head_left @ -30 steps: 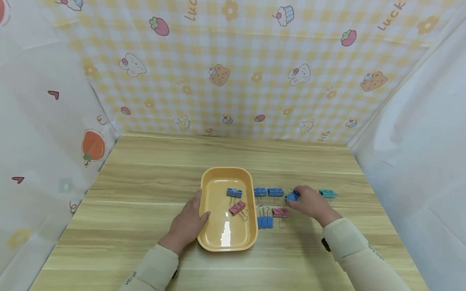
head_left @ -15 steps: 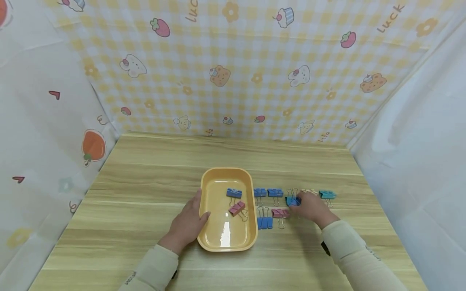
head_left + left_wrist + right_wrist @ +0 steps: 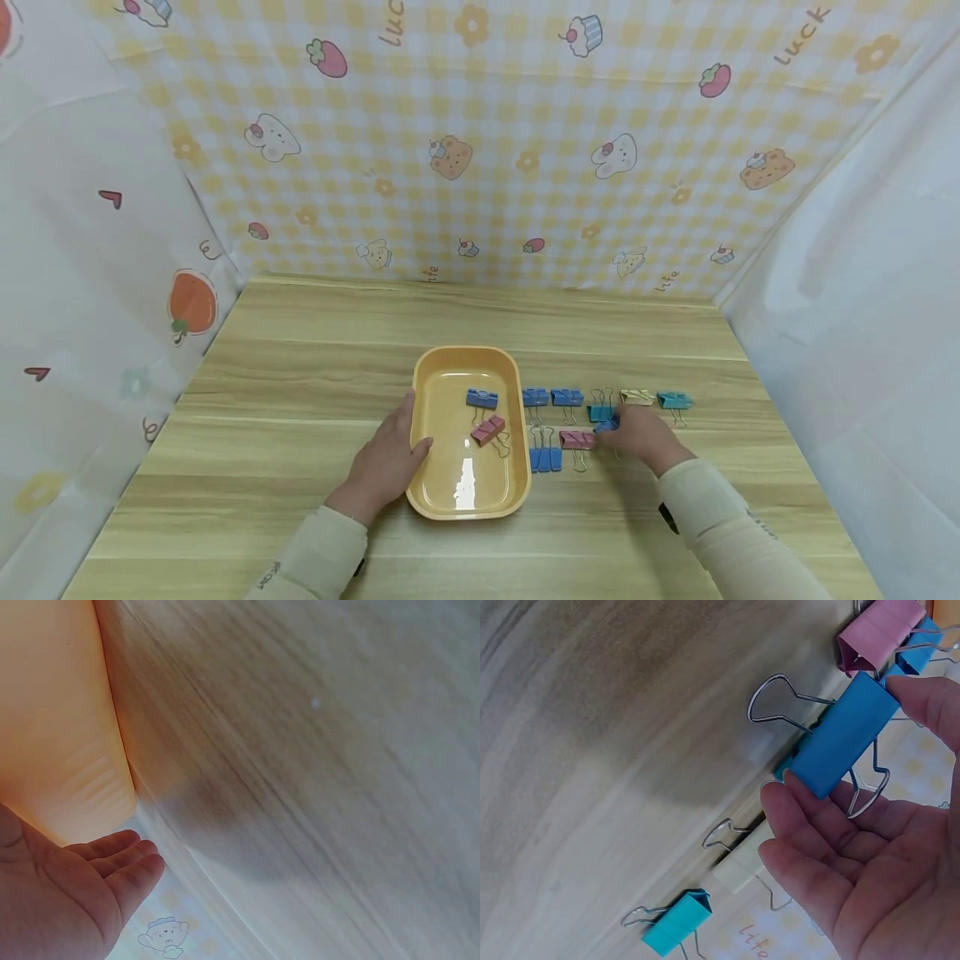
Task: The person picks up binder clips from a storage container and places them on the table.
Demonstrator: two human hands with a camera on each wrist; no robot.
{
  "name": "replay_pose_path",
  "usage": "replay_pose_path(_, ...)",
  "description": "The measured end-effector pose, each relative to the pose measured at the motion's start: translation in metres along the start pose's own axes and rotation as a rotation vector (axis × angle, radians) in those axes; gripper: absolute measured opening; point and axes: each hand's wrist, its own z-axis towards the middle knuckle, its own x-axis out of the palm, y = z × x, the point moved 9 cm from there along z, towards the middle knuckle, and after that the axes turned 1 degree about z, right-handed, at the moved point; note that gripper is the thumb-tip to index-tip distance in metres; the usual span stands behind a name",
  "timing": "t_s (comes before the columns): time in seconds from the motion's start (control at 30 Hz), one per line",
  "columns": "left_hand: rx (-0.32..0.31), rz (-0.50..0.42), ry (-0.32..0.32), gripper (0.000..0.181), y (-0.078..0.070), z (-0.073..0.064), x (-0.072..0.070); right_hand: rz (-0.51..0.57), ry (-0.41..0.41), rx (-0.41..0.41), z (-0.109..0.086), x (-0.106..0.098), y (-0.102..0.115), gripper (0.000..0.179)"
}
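Observation:
My right hand (image 3: 645, 435) pinches a blue binder clip (image 3: 844, 735) between thumb and fingertips, its wire handles spread to either side. The clip is just above the tabletop, close by a teal clip (image 3: 601, 412) and a pink clip (image 3: 577, 439). My left hand (image 3: 386, 457) rests along the left side of a yellow tray (image 3: 442, 479), fingers extended against the outside and thumb over the rim. Inside the tray lie a blue clip (image 3: 482, 399) and a pink clip (image 3: 488, 429). In the left wrist view, straight fingers (image 3: 139, 877) show beside the tray's wall.
Right of the tray, a row holds two blue clips (image 3: 567, 397), the teal one, a cream clip (image 3: 637, 397) and a green-teal clip (image 3: 673, 401). Upright-handled blue clips (image 3: 545, 459) sit close against the tray's right wall. A patterned cloth (image 3: 480, 167) hangs behind the wooden table (image 3: 315, 333).
My right hand has moved slightly toward me with the blue clip, uncovering the teal clip and the cream clip behind it. The left hand and tray stay put.

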Motion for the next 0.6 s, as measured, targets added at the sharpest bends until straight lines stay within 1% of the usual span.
replay_pose_path(0.07, 0.001, 0.004, -0.002, 0.079, 0.0, 0.0, 0.0, 0.006, 0.003, 0.006, 0.0, 0.002, -0.001, 0.03)
replay_pose_path(0.17, 0.003, 0.007, -0.005, 0.079, 0.001, 0.001, 0.001, -0.001, -0.002, 0.005, -0.001, 0.002, -0.001, 0.028)
replay_pose_path(0.27, 0.004, 0.004, -0.007, 0.079, 0.002, 0.001, 0.001, 0.008, 0.0, 0.022, -0.001, 0.003, -0.003, 0.028)
replay_pose_path(0.4, 0.007, -0.001, -0.01, 0.079, 0.001, 0.001, 0.001, 0.026, 0.004, 0.053, 0.0, 0.006, -0.007, 0.029)
replay_pose_path(0.6, 0.005, -0.006, -0.011, 0.079, 0.0, 0.001, 0.0, 0.021, 0.004, 0.07, 0.002, 0.009, -0.012, 0.031)
